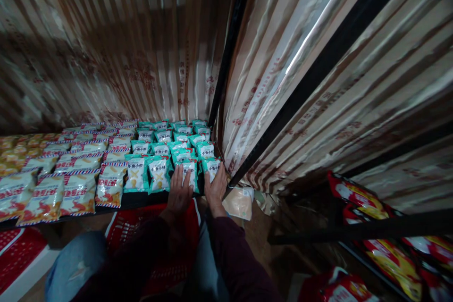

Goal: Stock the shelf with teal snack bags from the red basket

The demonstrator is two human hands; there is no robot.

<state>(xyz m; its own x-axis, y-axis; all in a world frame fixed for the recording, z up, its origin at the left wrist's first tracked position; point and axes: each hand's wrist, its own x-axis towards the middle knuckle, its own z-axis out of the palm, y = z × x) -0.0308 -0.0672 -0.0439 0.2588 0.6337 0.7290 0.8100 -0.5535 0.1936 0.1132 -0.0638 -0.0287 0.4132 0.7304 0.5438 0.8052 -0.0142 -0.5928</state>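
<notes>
Rows of teal snack packets lie flat on a low dark shelf in the corner. My left hand rests with fingers stretched out on a front-row teal packet. My right hand lies beside it, fingers flat against the rightmost front teal packet. Both arms wear dark maroon sleeves. Neither hand grips anything that I can see.
White, red and blue snack packets fill the shelf to the left, yellow ones at far left. A red basket sits under my arms. Black shelf posts and plastic sheeting rise behind. Red packets lie lower right.
</notes>
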